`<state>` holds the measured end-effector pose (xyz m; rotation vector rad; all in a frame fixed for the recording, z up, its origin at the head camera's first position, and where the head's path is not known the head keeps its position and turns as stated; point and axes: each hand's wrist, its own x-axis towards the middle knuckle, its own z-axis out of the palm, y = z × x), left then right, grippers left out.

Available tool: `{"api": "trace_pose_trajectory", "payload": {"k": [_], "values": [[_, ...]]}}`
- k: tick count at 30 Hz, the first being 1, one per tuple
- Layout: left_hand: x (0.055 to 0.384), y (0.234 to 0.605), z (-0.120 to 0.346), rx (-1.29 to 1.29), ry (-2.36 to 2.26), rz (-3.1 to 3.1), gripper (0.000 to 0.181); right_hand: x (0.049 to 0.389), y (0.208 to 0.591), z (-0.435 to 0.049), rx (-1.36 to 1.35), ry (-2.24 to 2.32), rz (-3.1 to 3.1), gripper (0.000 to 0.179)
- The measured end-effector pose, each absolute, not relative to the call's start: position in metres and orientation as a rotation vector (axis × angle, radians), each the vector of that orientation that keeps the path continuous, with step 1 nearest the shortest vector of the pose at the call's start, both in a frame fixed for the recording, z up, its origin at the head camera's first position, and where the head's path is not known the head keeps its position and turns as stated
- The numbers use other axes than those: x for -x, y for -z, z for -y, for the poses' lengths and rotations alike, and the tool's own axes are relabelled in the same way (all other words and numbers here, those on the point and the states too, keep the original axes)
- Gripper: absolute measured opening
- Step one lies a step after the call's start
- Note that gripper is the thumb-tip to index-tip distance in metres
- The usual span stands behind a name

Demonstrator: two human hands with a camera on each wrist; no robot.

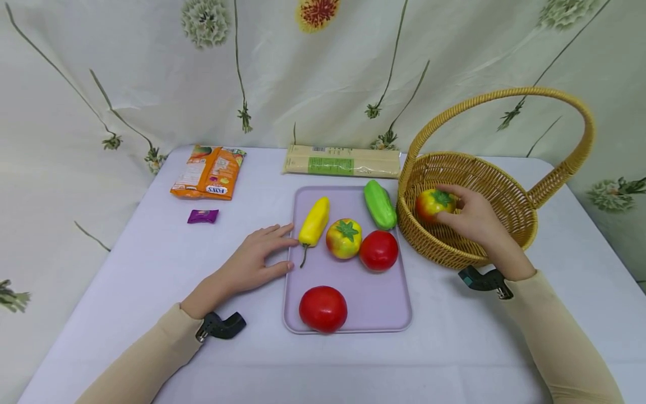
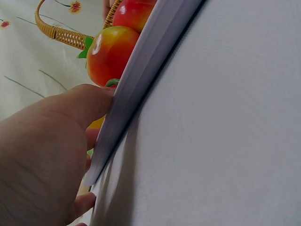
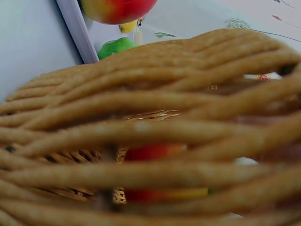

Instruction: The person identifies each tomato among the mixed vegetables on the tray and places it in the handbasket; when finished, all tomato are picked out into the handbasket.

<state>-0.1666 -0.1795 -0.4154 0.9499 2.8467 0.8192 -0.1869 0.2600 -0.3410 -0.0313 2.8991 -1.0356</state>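
Observation:
My right hand [image 1: 476, 219] reaches into the wicker basket [image 1: 444, 255], thumb and fingers pinching a yellow-and-red tomato [image 1: 428, 205] with a green leafy top. In the right wrist view the basket's weave hides most of that tomato. My left hand [image 1: 259, 255] lies at the left edge of the lilac tray [image 1: 373, 314], fingers spread and its thumb [image 2: 96, 101] at the rim. On the tray are a yellow pepper [image 1: 314, 221], a second yellow-and-red tomato [image 1: 344, 239], a green pepper-like vegetable [image 1: 379, 205] and two red tomatoes, one at right [image 1: 378, 251], one in front [image 1: 323, 309].
The basket's tall handle [image 1: 504, 92] arches over its opening. Behind the tray lies a long flat beige packet [image 1: 348, 161]. An orange snack bag [image 1: 212, 172] and a small purple wrapped sweet [image 1: 203, 216] are at the left on the white tablecloth.

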Motion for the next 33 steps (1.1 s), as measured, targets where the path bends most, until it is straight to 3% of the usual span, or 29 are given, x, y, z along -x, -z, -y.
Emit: {"api": "trace_pose_trajectory", "payload": {"k": [9,33], "values": [[0.1657,0.4152,0.1796,-0.935,-0.823,-2.844,0.047,0.1880,0.3412,-0.2605,0.107,0.909,-2.851,0.069],[0.1661,0.4162,0.1796,-0.930,-0.823,-2.852,0.047,0.1869,0.3413,-0.2611,0.125,0.951,-2.803,0.056]]}}
